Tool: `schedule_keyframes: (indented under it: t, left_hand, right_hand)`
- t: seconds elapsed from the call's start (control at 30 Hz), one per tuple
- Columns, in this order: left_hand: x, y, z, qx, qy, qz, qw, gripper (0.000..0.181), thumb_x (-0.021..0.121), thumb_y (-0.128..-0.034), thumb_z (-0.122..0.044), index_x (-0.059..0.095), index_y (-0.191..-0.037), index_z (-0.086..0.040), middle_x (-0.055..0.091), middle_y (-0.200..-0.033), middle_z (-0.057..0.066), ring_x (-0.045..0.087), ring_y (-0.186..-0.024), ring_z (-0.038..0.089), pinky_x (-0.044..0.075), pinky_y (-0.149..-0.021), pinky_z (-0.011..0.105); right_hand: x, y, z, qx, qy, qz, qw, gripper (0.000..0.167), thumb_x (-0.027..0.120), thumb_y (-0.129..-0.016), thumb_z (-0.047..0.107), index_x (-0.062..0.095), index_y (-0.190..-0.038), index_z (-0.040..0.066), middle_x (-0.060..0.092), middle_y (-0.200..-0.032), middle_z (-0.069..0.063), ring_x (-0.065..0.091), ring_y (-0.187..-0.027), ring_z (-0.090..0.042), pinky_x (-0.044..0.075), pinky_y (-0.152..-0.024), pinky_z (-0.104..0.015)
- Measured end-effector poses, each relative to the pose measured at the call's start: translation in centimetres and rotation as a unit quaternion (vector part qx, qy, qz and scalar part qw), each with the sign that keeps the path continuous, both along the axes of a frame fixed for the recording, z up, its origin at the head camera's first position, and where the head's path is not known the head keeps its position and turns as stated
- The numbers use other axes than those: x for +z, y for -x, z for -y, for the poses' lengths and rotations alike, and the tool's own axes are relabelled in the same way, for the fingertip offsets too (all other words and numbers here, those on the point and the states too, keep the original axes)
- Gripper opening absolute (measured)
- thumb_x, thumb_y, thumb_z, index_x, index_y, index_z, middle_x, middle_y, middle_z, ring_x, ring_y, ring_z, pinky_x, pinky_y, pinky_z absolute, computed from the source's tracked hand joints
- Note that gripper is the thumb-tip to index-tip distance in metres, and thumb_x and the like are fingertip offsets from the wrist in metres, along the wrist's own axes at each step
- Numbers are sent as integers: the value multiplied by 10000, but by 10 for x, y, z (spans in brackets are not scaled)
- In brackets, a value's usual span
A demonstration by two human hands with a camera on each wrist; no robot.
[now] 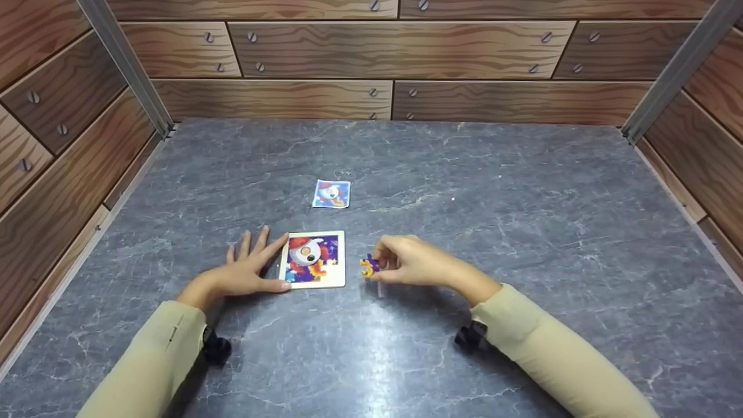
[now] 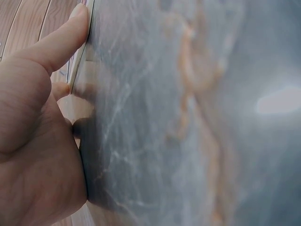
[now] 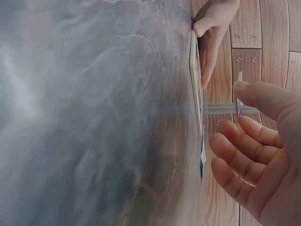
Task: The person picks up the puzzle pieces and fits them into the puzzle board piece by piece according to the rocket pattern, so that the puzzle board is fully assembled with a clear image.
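Note:
A square jigsaw board (image 1: 342,249) with a pale frame lies in front of me in the head view. Its picture has a white-faced figure in red on purple, and a pale bare patch shows at the lower right. My left hand (image 1: 244,273) rests at the board's left side, fingers spread, thumb and index finger touching the frame. To the right of the board, my right hand (image 1: 415,261) pinches a purple and yellow puzzle piece (image 1: 368,266) between thumb and fingers. The right wrist view shows that piece (image 3: 240,106) edge-on, raised off the table.
A small printed picture card (image 1: 332,194) with a similar figure lies beyond the board. The grey marbled tabletop (image 1: 493,203) is bordered by wood-patterned walls (image 1: 395,49) at the back and sides.

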State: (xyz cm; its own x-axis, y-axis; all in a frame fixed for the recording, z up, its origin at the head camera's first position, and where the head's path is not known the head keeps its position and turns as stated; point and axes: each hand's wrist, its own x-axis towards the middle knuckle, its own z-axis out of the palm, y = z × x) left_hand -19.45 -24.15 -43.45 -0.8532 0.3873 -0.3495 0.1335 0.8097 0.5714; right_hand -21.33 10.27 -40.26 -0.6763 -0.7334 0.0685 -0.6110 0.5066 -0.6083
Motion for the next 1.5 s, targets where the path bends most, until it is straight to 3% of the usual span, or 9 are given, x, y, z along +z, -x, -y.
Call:
schedule_keyframes:
  t: [0.33, 0.73, 1.0, 1.5]
  left_hand:
    - [1, 0, 0, -61, 22, -66, 10000, 965, 607, -807, -585, 30, -1511, -264, -237, -1509, 132, -314, -1304, 376, -212, -966, 619]
    - [1, 0, 0, -35, 113, -55, 9999, 971, 602, -801, -600, 33, -1511, -260, -231, -1509, 142, -312, -1304, 380, -214, -966, 616]
    - [1, 1, -1, -76, 109, -86, 9999, 970, 596, -804, -601, 32, -1511, -253, -227, -1508, 152, -310, -1303, 389, -214, -963, 621]
    - [-2, 1, 0, -13, 44, -86, 10000, 976, 608, -796, -598, 34, -1511, -263, -233, -1509, 139, -310, -1305, 382, -212, -961, 625]
  right_hand:
    - [-2, 4, 32, 32, -191, 28, 9998, 279, 748, -782, 207, 590, -934, 34, 637, -817, -27, 583, -724, -117, 493, -661, -235]
    - [-7, 8, 61, 100, -920, -261, 9954, 275, 738, -783, 297, 588, -897, 97, 583, -756, 49, 523, -674, -101, 453, -629, -270]
    - [-11, 14, 71, 84, -1285, -141, 9916, 280, 744, -777, 285, 609, -931, 93, 586, -746, 57, 537, -670, -93, 456, -633, -263]
    - [-14, 18, 71, 217, -945, 34, 9953, 274, 740, -798, 247, 605, -962, 74, 575, -732, 56, 515, -658, -79, 434, -631, -263]
